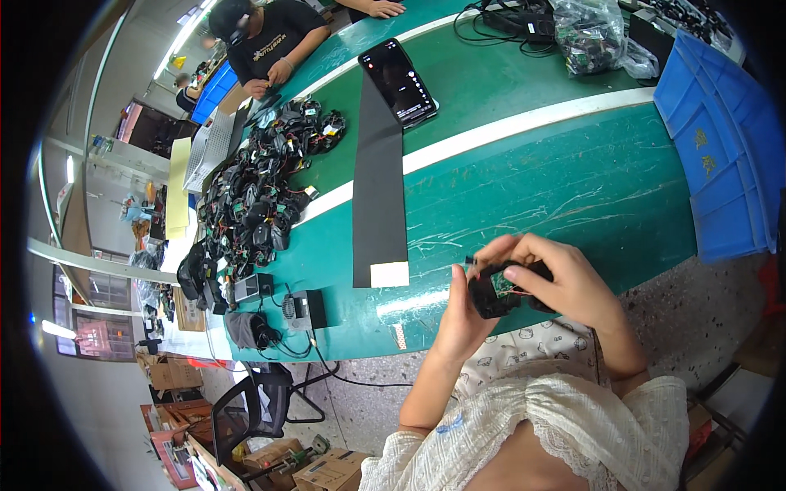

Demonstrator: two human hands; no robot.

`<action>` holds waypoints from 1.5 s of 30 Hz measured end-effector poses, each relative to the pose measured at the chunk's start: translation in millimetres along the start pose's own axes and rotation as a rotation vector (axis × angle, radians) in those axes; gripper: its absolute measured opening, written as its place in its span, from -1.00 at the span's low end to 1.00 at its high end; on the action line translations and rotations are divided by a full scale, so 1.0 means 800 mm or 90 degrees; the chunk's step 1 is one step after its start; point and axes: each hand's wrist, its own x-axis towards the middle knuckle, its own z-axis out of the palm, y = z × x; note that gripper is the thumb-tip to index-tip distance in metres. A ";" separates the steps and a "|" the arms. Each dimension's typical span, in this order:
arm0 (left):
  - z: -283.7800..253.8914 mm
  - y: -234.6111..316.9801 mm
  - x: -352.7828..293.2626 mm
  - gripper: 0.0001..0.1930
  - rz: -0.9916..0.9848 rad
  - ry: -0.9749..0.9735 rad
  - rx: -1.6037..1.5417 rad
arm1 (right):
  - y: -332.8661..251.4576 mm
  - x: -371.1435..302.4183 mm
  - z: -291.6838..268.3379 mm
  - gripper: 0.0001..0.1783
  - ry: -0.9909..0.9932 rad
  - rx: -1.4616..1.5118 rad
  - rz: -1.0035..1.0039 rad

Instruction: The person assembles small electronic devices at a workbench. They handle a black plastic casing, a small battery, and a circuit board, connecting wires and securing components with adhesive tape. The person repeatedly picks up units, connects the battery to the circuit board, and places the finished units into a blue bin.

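Above the table's near edge, both hands are closed around a black plastic housing (pixel 489 303). Its open side shows a green circuit board (pixel 502 283) and thin red wires. My left hand (pixel 465 323) grips the housing from the left, with the thumb pointing up beside it. From the right, my right hand (pixel 569 282) curls over it, thumb pressed down near the board. A small dark piece (pixel 471 260) shows by the fingertips at the upper left; what it is I cannot tell. The fingers hide much of the housing.
Many similar black wired housings (pixel 262 184) lie heaped at the left. A black strip (pixel 379 196) and a phone (pixel 399 86) lie mid-table. A blue bin (pixel 720 155) stands right, a bag of boards (pixel 589 37) behind. A black corded box (pixel 304 311) sits near the edge. Another person (pixel 274 45) works opposite.
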 end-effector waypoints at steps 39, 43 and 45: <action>0.010 0.001 0.023 -0.03 0.180 0.346 0.235 | -0.002 0.041 0.041 -0.73 0.186 -0.240 -0.321; 0.006 0.005 0.026 -0.03 0.198 0.305 0.270 | -0.003 0.033 0.041 -0.72 0.194 -0.239 -0.346; 0.016 0.010 0.035 -0.01 0.234 0.312 0.275 | 0.002 0.028 0.044 -0.73 0.205 -0.184 -0.335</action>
